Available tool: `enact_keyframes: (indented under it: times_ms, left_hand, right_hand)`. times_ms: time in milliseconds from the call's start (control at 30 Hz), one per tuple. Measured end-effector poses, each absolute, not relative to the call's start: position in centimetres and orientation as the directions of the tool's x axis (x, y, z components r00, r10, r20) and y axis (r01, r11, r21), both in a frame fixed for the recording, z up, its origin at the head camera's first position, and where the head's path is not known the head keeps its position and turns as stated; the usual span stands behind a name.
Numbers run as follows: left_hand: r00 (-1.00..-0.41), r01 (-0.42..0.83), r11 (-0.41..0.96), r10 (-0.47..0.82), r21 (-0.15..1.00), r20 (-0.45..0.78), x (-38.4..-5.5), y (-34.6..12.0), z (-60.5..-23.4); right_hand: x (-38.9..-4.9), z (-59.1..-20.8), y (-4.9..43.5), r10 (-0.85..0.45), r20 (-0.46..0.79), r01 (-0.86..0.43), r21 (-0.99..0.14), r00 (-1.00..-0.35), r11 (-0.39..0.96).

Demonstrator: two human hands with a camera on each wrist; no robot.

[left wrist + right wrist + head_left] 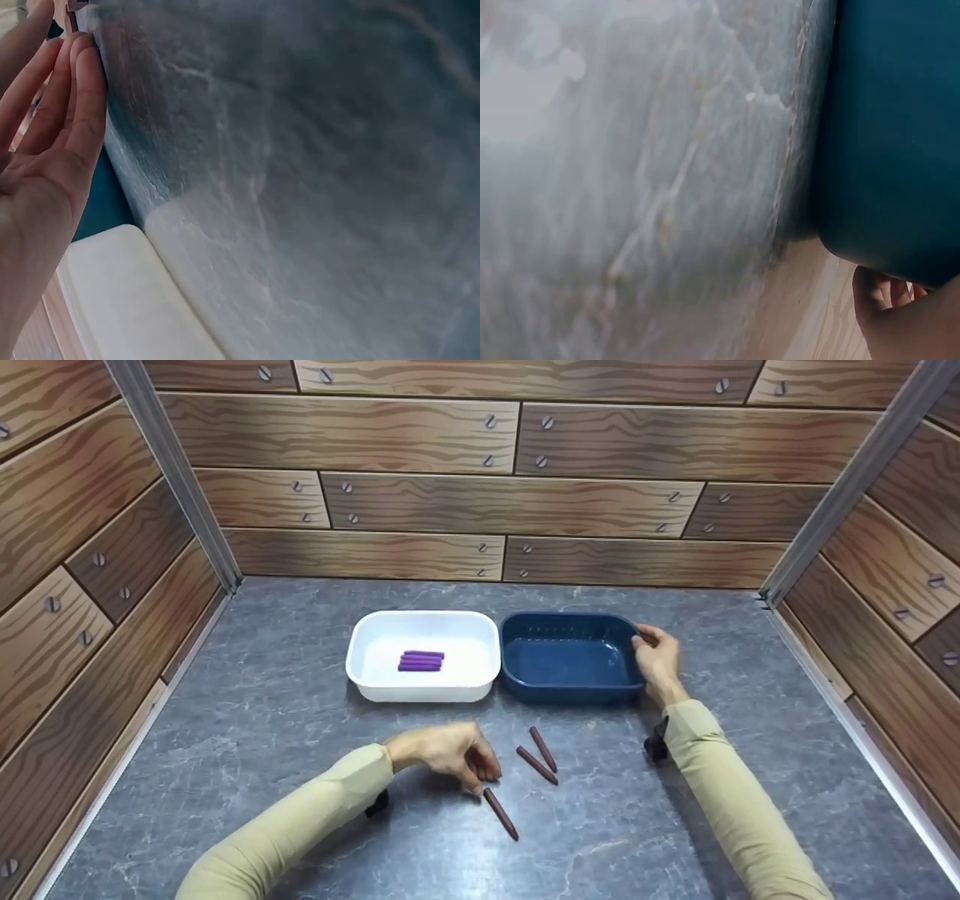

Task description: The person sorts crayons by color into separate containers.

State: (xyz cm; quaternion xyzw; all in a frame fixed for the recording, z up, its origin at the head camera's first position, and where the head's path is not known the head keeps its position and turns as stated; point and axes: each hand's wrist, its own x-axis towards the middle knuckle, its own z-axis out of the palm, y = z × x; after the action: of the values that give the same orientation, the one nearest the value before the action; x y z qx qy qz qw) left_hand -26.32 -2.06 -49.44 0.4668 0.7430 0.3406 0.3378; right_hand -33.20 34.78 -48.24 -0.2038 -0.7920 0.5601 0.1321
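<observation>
In the head view my left hand (454,754) hovers low over the table, fingers bent downward and thumb tip right by the upper end of a brown crayon (501,814). Its fingers (86,97) are fairly straight in the left wrist view, holding nothing. Two more brown crayons (537,765) lie just to its right. My right hand (660,660) is at the right end of a dark blue bin (571,690); a dark brown crayon (646,637) shows between its thumb and fingers. In the right wrist view the bin wall partly hides those fingers.
A white bin (424,692) stands against the blue bin's left side, with several purple crayons (421,661) in a row inside. Wood-patterned walls (420,502) enclose the grey marbled table (285,675) at the back and sides.
</observation>
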Motion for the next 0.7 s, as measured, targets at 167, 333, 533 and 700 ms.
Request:
enact_keyframes:
  times_ms: [167, 333, 533, 700]
  left_hand:
    - [-0.324, 0.462, 0.347, 0.923, 0.816, -0.208, -26.1, -1.6, -49.5]
    - [-0.308, 0.500, 0.337, 0.930, 0.798, -0.200, -25.9, -1.2, -49.8]
    - [-0.288, 0.513, 0.324, 0.937, 0.795, -0.197, -25.7, -0.9, -49.9]
    - [-0.277, 0.548, 0.318, 0.942, 0.774, -0.191, -25.6, -0.8, -50.1]
  right_hand:
    - [-33.1, -48.2, 34.8, 0.469, -0.025, 0.182, -0.939, -0.883, 0.291]
    - [-32.9, -48.3, 34.8, 0.473, -0.027, 0.190, -0.934, -0.881, 0.301]
    - [-33.1, -48.4, 34.8, 0.476, -0.022, 0.189, -0.933, -0.879, 0.305]
    - [-33.2, -48.5, 34.8, 0.476, -0.012, 0.176, -0.937, -0.880, 0.301]
